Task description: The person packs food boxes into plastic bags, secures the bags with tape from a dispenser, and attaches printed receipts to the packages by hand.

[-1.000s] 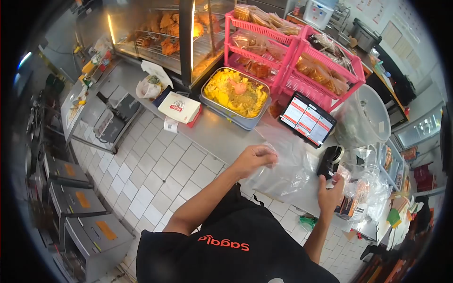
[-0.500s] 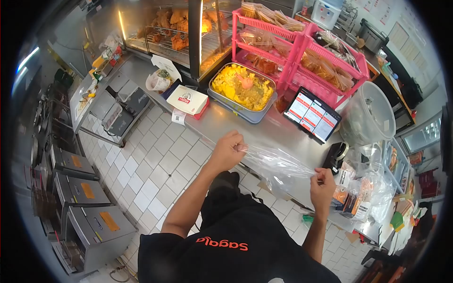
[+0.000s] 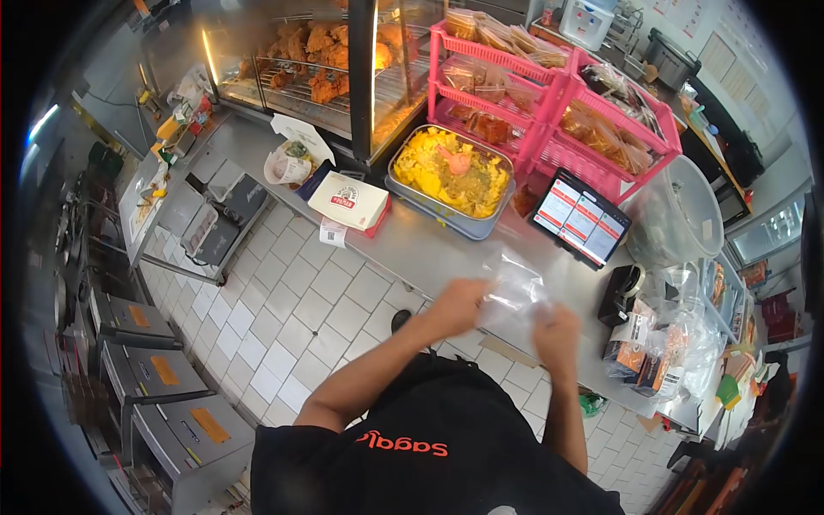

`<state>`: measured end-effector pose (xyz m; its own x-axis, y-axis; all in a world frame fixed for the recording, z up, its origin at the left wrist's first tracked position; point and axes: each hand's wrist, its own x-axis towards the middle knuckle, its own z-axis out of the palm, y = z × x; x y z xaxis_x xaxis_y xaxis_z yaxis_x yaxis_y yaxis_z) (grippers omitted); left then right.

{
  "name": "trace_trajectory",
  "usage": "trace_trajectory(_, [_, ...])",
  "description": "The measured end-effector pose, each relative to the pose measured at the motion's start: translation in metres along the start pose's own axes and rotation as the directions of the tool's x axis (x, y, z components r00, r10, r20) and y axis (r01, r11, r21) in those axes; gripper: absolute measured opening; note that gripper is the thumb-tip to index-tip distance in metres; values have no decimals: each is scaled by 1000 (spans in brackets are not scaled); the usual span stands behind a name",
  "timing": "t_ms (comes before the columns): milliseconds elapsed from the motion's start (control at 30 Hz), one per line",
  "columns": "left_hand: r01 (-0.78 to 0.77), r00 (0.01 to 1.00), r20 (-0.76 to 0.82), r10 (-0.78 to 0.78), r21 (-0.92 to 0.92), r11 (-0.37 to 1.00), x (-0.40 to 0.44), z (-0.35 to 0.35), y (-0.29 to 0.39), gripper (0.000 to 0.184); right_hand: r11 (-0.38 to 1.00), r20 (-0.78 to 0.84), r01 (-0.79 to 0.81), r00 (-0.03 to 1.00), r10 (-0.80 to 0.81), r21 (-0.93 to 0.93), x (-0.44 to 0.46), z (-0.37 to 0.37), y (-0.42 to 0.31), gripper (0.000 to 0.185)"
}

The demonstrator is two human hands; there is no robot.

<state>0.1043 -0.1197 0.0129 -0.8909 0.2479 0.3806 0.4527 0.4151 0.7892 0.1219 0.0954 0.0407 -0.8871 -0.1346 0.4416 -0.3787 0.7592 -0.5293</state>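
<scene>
A clear plastic bag (image 3: 517,287) is stretched between my two hands, above the front edge of the steel counter (image 3: 412,257). My left hand (image 3: 458,307) is closed on the bag's left side. On its other side, my right hand (image 3: 556,340) grips it with bent fingers, slightly smeared by motion. Behind the bag, a metal tray of yellow food (image 3: 451,172) with a pink scoop-like item on top rests on a grey-blue base. A tablet (image 3: 579,217) showing order-like panels leans at the tray's right.
Pink racks (image 3: 592,163) hold bagged food. A heated cabinet (image 3: 300,69) with fried chicken stands at the back left. A printed box (image 3: 348,202) and a paper cup (image 3: 287,165) are left of the tray. At right are a tape dispenser (image 3: 620,293), plastic-wrapped packs (image 3: 648,348) and a clear tub (image 3: 678,210).
My hands have come closer together, with the left moving right and down. The bag, earlier pulled out long and sideways, now stands bunched upward between them.
</scene>
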Motion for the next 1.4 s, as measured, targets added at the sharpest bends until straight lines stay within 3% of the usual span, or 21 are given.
trace_trajectory(33, [-138, 988, -75, 134, -58, 989, 5, -11, 12, 9, 1000, 4, 0, 1000, 0, -3, 4, 0, 6, 28])
trace_trajectory(67, [-142, 988, -76, 137, -61, 988, 3, -37, -5, 9, 966, 9, -223, 975, 223, 128, 9, -5, 26, 28])
trace_trajectory(133, [299, 932, -102, -349, -330, 895, 6, -110, -54, 6, 794, 72, -524, 845, 530, 307, 21, -5, 34, 27])
trace_trajectory(167, [416, 885, -65, -461, -334, 846, 5, -119, -65, 9, 705, 108, -615, 775, 623, 353, 24, 0, 23, 27])
trace_trajectory(200, [418, 883, -68, -465, -342, 842, 4, -115, -69, 9, 864, 115, -434, 901, 419, 254, 27, 17, 6, 26])
trace_trajectory(267, [79, 996, 53, -74, -90, 993, 12, -105, -54, 13, 997, 200, 24, 979, -38, 71, 44, 44, -36, 27])
trace_trajectory(333, [39, 997, -58, -52, -212, 977, 17, -145, -69, 15, 999, 116, -41, 993, 37, 29, 66, 42, -23, 25])
trace_trajectory(400, [448, 872, -241, -427, 38, 893, 0, -212, -103, 15, 980, -39, -198, 980, 197, -28, 76, 28, 4, 23])
trace_trajectory(433, [338, 921, -235, -311, 85, 937, -10, -215, -111, 17, 961, -109, -270, 959, 263, -54, 78, 26, 7, 23])
trace_trajectory(467, [218, 952, -249, -180, 133, 967, -15, -217, -121, 19, 995, -59, -92, 994, 90, -30, 80, 41, -2, 26])
trace_trajectory(533, [400, 823, -449, -349, 22, 916, -37, -250, -150, 20, 927, 333, -258, 929, 160, 273, 89, 53, -27, 21])
trace_trajectory(600, [382, 767, -595, -238, 126, 916, -70, -296, -180, 23, 670, 715, -505, 697, -55, 544, 113, 68, -72, 35])
trace_trajectory(667, [242, 687, -671, -278, -149, 959, -105, -349, -198, 28, 569, 782, -562, 562, -270, 600, 134, 111, -75, 58])
trace_trajectory(700, [122, 740, -635, -222, -197, 973, -119, -373, -196, 27, 749, 777, -469, 623, -96, 468, 144, 141, -90, 58])
trace_trajectory(733, [243, 678, -642, -357, -262, 934, -127, -391, -183, 27, 880, 722, -382, 688, 66, 284, 152, 177, -110, 59])
trace_trajectory(833, [343, 740, -519, -427, -255, 904, -129, -418, -174, 29, 972, 506, 130, 836, -213, 195, 170, 285, -138, 73])
trace_trajectory(900, [498, 833, -225, -505, -93, 862, -97, -399, -164, 33, 948, 532, 318, 804, -266, -6, 176, 336, -155, 88])
trace_trajectory(967, [546, 822, -13, -569, 297, 783, -71, -368, -173, 44, 970, 598, 241, 780, -185, -15, 183, 365, -159, 89])
trace_trajectory(1033, [306, 937, 25, -349, 426, 852, -85, -312, -243, 53, 987, 671, 153, 736, -89, -37, 183, 366, -162, 87])
trace_trajectory(1100, [338, 902, 41, -431, 554, 761, -78, -269, -261, 54, 983, 666, 165, 743, -69, -83, 171, 352, -157, 86])
trace_trajectory(1400, [160, 940, 203, -274, 447, 880, -65, -150, -253, 35, 967, 571, -31, 802, 176, -255, 74, 190, -38, 78])
